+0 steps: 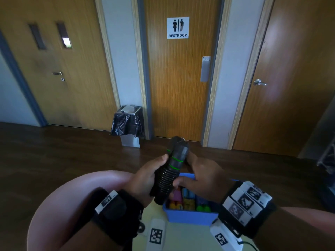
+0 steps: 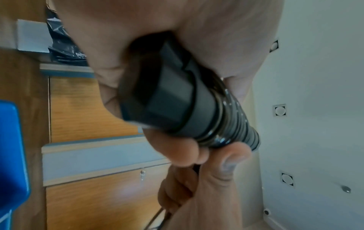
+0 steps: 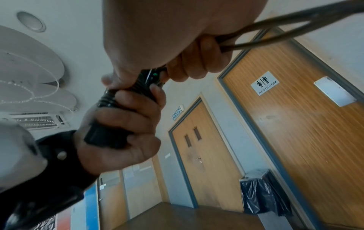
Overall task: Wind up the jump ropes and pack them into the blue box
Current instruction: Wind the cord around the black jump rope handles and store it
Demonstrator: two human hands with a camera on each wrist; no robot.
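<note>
Left hand (image 1: 145,178) is clamped round the paired black jump-rope handles (image 1: 169,171), right hand (image 1: 201,175) pinching the cord (image 3: 275,32) at their 3 o'clock, apparently to keep the coil from unwinding, directly above the blue box (image 1: 190,215) at 6 o'clock.

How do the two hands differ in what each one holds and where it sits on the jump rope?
The left hand wraps its fingers round the black ribbed handles, low on the grips; the right hand sits on the opposite side, nearer the green-ringed end. In the right wrist view the right hand's curled fingers also pinch the dark cord, which the left hand does not visibly touch. Both are raised above the blue box.
</note>
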